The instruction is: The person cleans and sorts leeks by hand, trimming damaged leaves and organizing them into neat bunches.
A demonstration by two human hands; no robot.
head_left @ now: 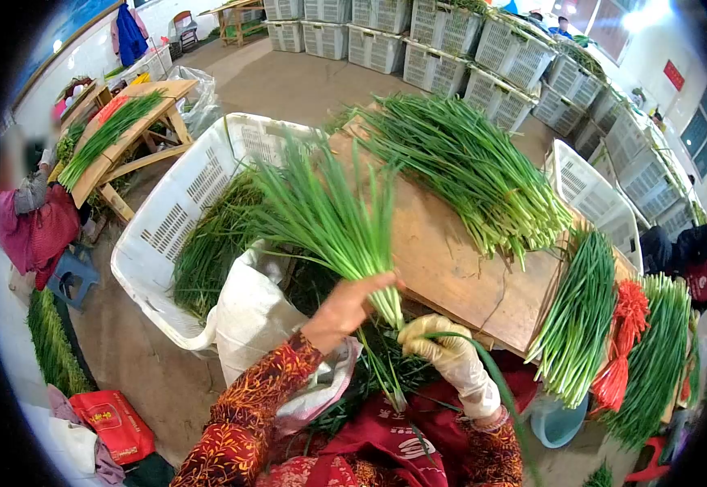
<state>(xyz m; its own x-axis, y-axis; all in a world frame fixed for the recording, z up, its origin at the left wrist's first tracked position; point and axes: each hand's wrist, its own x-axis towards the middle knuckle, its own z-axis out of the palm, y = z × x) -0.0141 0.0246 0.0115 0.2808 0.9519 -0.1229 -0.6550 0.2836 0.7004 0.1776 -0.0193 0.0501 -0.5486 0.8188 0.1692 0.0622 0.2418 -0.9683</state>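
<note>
My left hand point(345, 312), bare, is closed around the white stems of a bunch of garlic chives point(325, 219). The leaves fan up and to the left, over a white crate. Close to the stem ends is my right hand point(443, 351), in a pale, thin glove, its fingers pinched on a long loose chive leaf point(491, 367) that trails down to the right. Below the hands, more chive stalks point(386, 373) lie over my dark red apron point(378, 442). A large pile of chives point(467, 166) rests on the wooden board point(451, 260) ahead.
The white crate point(159, 219) holds loose greens, with a white sack point(252, 312) at its near side. To the right are chive bundles point(577, 312), red ties point(625, 341) and a blue bucket point(559, 422). Stacked crates point(435, 65) line the back. A person point(37, 211) sits far left.
</note>
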